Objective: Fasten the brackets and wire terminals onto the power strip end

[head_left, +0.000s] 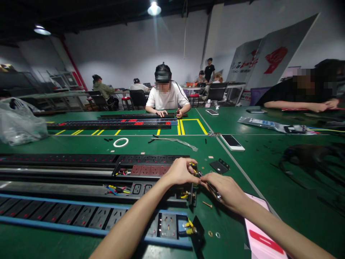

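My left hand [183,172] is closed at the right end of a black socket strip, its fingers around a small end part with yellow wiring [194,167]. Beside it, my right hand [219,187] is closed on a metal wrench [217,195], and its fingertips meet the same end part. A second black strip with a dark end plate [192,196] lies just below my hands. Nearer to me, a blue-edged socket strip [88,216] ends in yellow-green wires and a tilted black bracket [198,232]. A brass screw [207,204] lies on the green table.
A phone with a pink screen [265,230] lies under my right forearm. Loose washers [210,233], a black bracket [219,166], a white phone [233,142] and a tape roll [121,142] rest on the table. Across it, a person [168,95] works at other strips.
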`<state>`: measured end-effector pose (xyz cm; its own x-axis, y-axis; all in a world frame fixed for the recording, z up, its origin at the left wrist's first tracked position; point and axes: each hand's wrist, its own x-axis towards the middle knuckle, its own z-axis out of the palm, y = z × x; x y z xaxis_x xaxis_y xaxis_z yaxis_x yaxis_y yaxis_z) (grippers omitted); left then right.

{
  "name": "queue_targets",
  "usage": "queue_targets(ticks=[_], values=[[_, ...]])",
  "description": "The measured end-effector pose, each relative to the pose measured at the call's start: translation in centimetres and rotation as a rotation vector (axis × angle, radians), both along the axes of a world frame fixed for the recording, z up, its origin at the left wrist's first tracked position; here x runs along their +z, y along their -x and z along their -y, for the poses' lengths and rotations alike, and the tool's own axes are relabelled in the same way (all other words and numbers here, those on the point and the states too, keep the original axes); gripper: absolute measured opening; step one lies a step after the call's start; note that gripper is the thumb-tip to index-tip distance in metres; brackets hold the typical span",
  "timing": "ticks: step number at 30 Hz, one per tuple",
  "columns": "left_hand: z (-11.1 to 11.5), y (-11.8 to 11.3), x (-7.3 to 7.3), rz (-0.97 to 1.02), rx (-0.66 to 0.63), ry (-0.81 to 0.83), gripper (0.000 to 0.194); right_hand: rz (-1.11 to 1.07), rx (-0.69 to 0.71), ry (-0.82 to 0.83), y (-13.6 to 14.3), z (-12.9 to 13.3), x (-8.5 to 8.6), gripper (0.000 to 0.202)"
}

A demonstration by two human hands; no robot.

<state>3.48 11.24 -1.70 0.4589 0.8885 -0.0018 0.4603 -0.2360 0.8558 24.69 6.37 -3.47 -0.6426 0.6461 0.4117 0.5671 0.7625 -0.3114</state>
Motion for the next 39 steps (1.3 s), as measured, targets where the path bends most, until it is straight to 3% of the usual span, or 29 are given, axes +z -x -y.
queue_targets(ticks=[5, 10, 15, 19, 24, 27, 30, 39], values=[[0.0, 0.0, 0.0, -0.014, -0.003, -0.013, 0.076, -0.213, -0.069, 0.263, 0.0, -0.7, 0.0, 0.021], [0.2, 0.0, 0.4, -0.022, -0.01, -0.001, 0.073, -0.474, -0.166, 0.519, 0.8, -3.0, 0.4, 0.032], [0.4, 0.0, 0.8, -0.024, -0.019, -0.016, 0.064, -0.679, -0.246, 0.904, 2.0, -5.2, 0.5, 0.049], [0.4, 0.1, 0.6, -0.029, -0.022, -0.028, 0.067, -0.704, -0.263, 0.989, 2.5, -5.7, -0.2, 0.054], [0.2, 0.0, 0.2, -0.027, -0.002, -0.01, 0.075, -0.781, -0.343, 0.889, 1.9, -4.8, -0.6, 0.053], [0.1, 0.0, 0.2, -0.038, -0.001, -0.009, 0.075, -0.729, -0.357, 0.622, 1.0, -3.4, -0.2, 0.044], [0.1, 0.0, 0.2, -0.036, -0.005, -0.009, 0.075, -0.538, -0.282, 0.332, 0.3, -1.8, 0.0, 0.03], [0.1, 0.0, 0.1, -0.041, 0.003, -0.007, 0.074, -0.236, -0.123, 0.138, 0.1, -0.1, -0.6, 0.02]])
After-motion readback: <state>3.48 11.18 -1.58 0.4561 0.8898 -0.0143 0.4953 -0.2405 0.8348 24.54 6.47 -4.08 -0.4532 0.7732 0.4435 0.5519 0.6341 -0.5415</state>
